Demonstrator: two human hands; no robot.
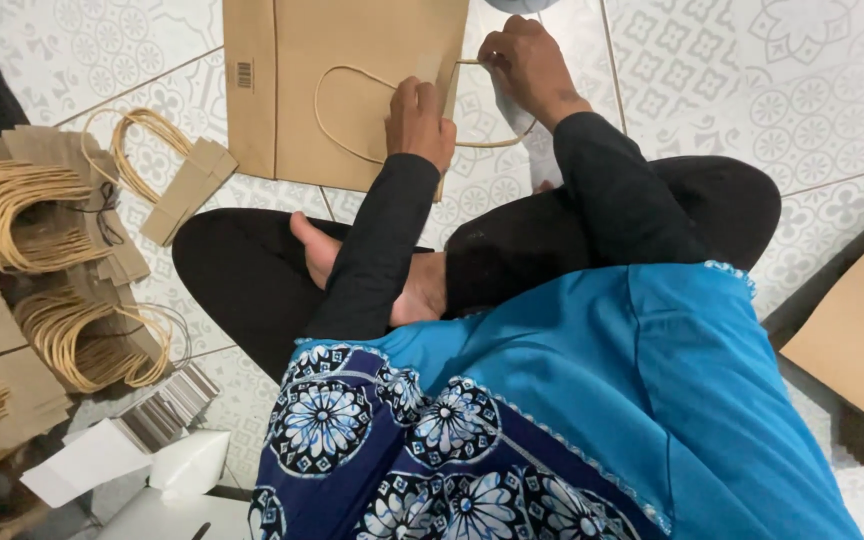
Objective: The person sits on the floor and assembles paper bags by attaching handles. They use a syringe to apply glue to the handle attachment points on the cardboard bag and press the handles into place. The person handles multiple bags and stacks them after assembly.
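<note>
A flat brown paper bag (352, 70) lies on the patterned tile floor in front of my crossed legs. A twisted paper cord handle (324, 118) loops across its face. My left hand (419, 122) presses down on a small brown paper strip (446, 82) at the bag's right edge, where the cord is attached. My right hand (528, 66) is just past that edge and pinches the cord's other end between its fingers. Both arms are in black sleeves.
Bundles of cord handles on paper strips (27, 215) are piled at the left, with one loose handle piece (180, 178) beside them. White folded paper and a striped stack (157, 425) lie at lower left. Brown sheets (857, 335) sit at right.
</note>
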